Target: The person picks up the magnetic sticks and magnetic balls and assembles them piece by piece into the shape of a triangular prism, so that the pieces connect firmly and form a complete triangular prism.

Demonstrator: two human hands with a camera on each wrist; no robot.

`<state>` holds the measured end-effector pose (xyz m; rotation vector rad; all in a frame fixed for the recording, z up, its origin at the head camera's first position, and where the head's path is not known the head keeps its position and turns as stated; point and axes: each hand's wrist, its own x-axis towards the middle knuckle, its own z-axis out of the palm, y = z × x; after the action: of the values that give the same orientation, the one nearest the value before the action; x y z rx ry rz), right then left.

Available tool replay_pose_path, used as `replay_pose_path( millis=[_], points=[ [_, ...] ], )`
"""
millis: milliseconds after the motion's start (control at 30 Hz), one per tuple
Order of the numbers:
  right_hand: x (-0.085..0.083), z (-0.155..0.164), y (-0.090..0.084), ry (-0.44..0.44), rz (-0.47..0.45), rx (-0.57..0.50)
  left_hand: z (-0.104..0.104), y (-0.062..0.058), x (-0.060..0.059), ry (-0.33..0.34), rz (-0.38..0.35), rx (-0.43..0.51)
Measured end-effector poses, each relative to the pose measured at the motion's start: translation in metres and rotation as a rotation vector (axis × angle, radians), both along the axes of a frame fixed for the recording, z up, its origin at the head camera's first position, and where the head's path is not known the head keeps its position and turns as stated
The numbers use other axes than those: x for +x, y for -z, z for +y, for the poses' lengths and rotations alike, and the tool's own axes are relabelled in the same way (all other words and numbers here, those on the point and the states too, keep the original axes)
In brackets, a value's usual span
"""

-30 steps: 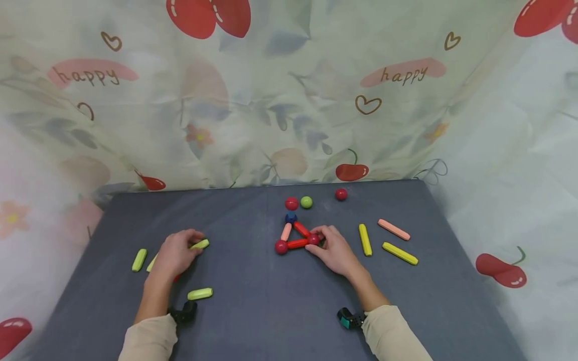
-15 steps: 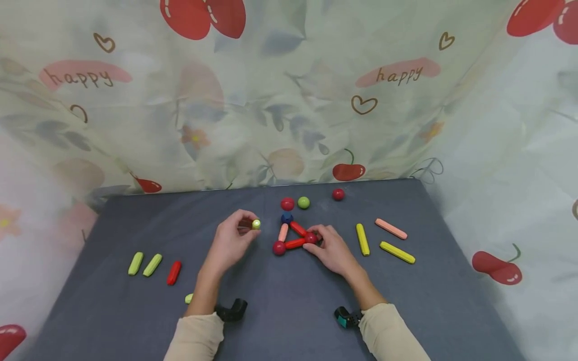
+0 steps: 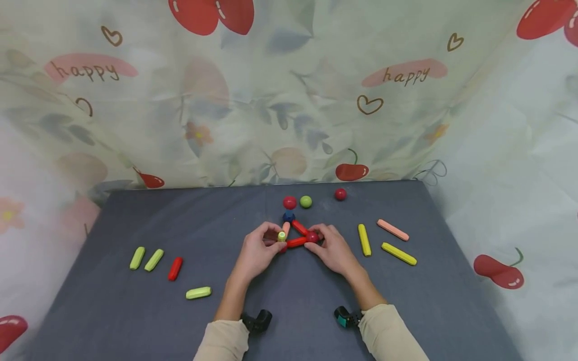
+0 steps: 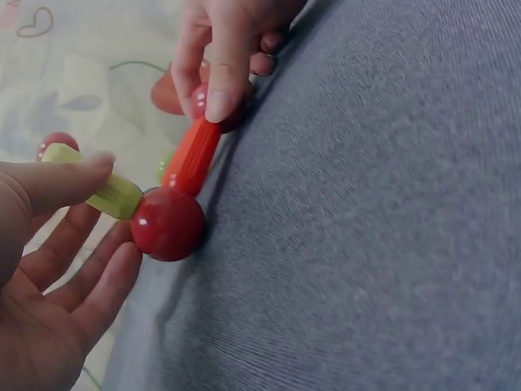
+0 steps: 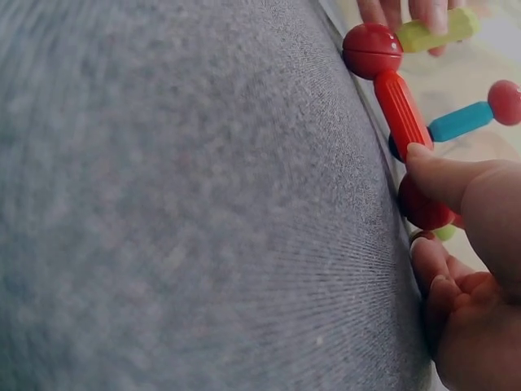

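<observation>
Your left grip pinched a light-green stick, its end at the left red ball of a ball-and-stick triangle; your right grip held the right red ball; the triangle lay on the tabletop.

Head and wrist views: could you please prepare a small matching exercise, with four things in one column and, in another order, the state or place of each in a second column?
Things
1. Left hand
2. Right hand
3. Blue stick
4. Loose red stick

States or places
A. Holds a red corner ball
B. Lies apart from both hands, near loose light green sticks
C. Pinches one light green stick
D. Has a red end ball

Right pairs: 1-C, 2-A, 3-D, 4-B
</observation>
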<state>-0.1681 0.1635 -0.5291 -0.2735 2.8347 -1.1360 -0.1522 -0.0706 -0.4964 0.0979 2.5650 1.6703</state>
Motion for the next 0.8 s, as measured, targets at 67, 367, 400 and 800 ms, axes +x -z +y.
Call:
replay_pose_path(
  millis=[67, 367, 400, 800],
  points=[
    [0.0, 0.0, 0.0, 0.006, -0.002, 0.003, 0.001, 0.002, 0.0, -0.001, -0.008, -0.017],
    [-0.005, -0.002, -0.007, -0.007, -0.048, 0.027, -0.002, 0.021, -0.003, -0.081, -0.097, -0.046],
    [-0.008, -0.002, -0.009, -0.007, -0.046, 0.029, -0.002, 0.022, -0.003, -0.093, -0.103, -0.044],
    [-0.071, -0.028, -0.03, 0.117, 0.053, 0.037, 0.003, 0.014, 0.002, -0.132, -0.105, -0.128]
  ],
)
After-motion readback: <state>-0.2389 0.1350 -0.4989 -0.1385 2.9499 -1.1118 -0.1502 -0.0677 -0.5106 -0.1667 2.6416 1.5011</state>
